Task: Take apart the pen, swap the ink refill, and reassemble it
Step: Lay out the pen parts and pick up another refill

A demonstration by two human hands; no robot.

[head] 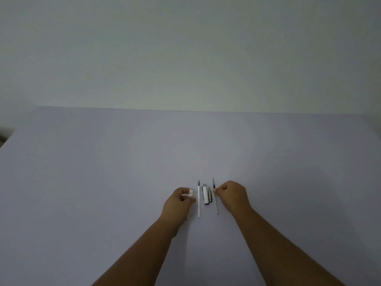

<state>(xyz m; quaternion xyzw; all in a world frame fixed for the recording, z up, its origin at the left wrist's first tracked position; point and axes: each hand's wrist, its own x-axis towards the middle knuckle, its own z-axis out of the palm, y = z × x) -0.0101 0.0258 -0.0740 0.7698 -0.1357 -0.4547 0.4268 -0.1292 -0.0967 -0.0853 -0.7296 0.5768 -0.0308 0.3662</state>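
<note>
Two bare hands work over a pale table (103, 182). The left hand (179, 203) is curled around a white pen barrel (190, 193); the right hand (233, 195) pinches a yellowish refill (216, 203) near its dark tip. Between them on the table lie a white refill (199, 201), pointing away, and, just beside it, a white cap (205, 195) touching a grey piece (210, 194).
</note>
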